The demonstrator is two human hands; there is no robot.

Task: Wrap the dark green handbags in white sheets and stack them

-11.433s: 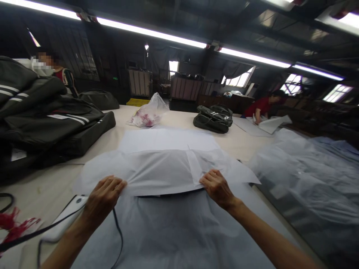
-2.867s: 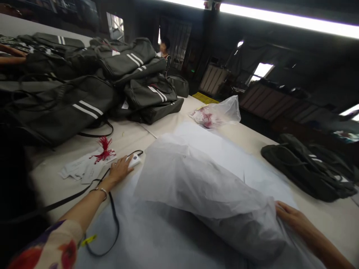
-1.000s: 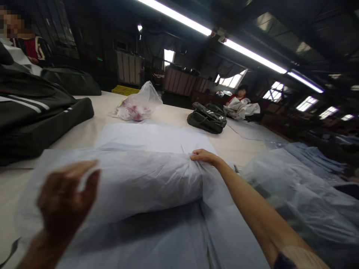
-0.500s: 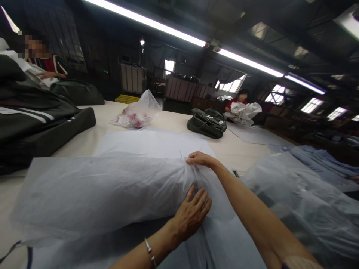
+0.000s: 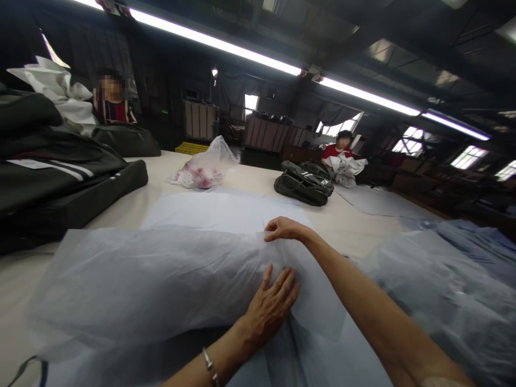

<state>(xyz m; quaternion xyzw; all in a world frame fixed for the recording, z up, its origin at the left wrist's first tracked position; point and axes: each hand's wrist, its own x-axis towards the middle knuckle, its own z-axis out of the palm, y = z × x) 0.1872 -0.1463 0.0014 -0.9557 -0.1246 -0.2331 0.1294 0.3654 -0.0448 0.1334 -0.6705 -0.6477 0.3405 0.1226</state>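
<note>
A thin, translucent white sheet (image 5: pixel 161 285) lies bunched over a bulky, darker thing in front of me; whether it is a bag or a single layer I cannot tell. My right hand (image 5: pixel 282 230) pinches its far edge between thumb and fingers. Nearer to me, my left hand (image 5: pixel 274 303) rests palm down on the sheet with its fingers spread, a bracelet on the wrist. Creases run leftward from beside both hands. Behind it a flat white sheet (image 5: pixel 217 207) lies on the table. Bluish-grey material (image 5: pixel 322 355) shows under my forearms.
Dark bags with white stripes (image 5: pixel 52 188) are piled at the left. Farther back stand a clear plastic bag (image 5: pixel 205 164) with red-and-white contents and a dark folded bag (image 5: pixel 304 183). Translucent plastic (image 5: pixel 439 290) lies at the right. Two people work across the pale table (image 5: pixel 358 236).
The view has shifted slightly. My right hand still pinches the sheet's edge, where the gathered creases have loosened. My left hand has slid a little left and flattened. The left co-worker now lifts crumpled white material.
</note>
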